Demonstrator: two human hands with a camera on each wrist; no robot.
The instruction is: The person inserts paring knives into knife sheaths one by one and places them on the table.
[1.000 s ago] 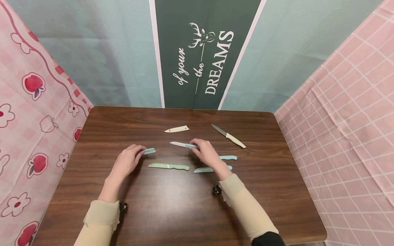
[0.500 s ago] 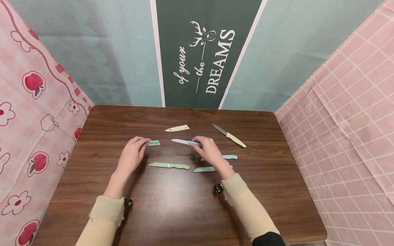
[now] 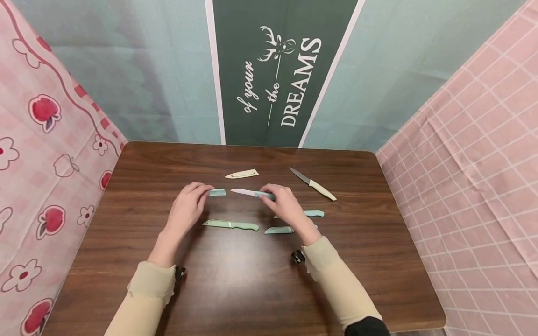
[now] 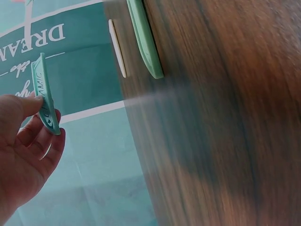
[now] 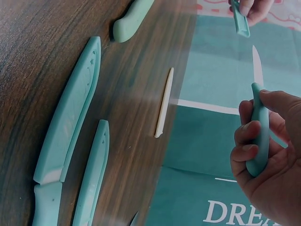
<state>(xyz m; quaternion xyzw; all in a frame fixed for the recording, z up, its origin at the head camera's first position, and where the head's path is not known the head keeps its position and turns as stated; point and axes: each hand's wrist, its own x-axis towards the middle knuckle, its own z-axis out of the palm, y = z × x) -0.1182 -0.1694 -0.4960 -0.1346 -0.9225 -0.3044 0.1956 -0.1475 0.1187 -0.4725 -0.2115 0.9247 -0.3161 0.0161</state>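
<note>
My left hand (image 3: 187, 205) pinches a small teal knife sheath (image 4: 44, 96) between thumb and fingertips, its open end facing right in the head view. My right hand (image 3: 283, 205) grips the teal handle (image 5: 260, 134) of a paring knife, fingers wrapped round it. The knife's pale blade (image 3: 243, 192) points left at the sheath's mouth, a short gap between them. Both are held up off the table, as the wrist views show. Below the hands lie a green sheathed knife (image 3: 231, 225) and two teal sheathed knives, the nearer one (image 3: 279, 230) partly hidden by my right wrist.
At the back of the wooden table (image 3: 235, 289) lies a cream sheath (image 3: 242, 174). Right of it rests a bare knife with a cream handle (image 3: 322, 190), its dark blade pointing back left. Patterned cloths hang on the left, back and right sides.
My left hand has moved right and away from me with the sheath, bringing it closer to the blade tip. My right hand has shifted only slightly, still holding the knife.
</note>
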